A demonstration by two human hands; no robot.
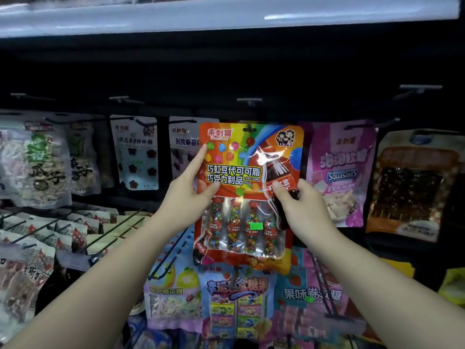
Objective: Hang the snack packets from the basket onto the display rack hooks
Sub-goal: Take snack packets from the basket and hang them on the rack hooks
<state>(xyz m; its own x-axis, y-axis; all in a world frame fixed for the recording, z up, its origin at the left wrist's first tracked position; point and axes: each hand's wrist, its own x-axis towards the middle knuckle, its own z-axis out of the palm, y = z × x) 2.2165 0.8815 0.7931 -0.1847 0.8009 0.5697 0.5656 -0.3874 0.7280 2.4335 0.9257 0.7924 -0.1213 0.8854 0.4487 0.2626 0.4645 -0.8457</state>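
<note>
Fingers of my left hand grip the left edge of the rainbow candy packet: the forefinger lies straight up along the edge and the thumb presses the front below the print. I hold the packet upright against the display rack, its top hole at a dark hook; I cannot tell whether the hook passes through it.

Going from the left, the rack's upper row shows pale packets of dried strips, then a white packet with dark flower shapes, then a second white packet partly behind my left forefinger. Below them, long black pegs carry rows of small red-and-white sachets. Under my packet hang a pastel marshmallow packet and a blue candy packet.

On the packet's right edge, my right hand holds it with the thumb on the front and the other fingers curled behind. Further right hang a pink Squashies packet and an orange packet with a dark window. A pink strawberry packet sits below my right forearm.

Above the goods runs a dark back panel with bare pegs, and over that a pale shelf edge catches the light. The aisle is dim.
</note>
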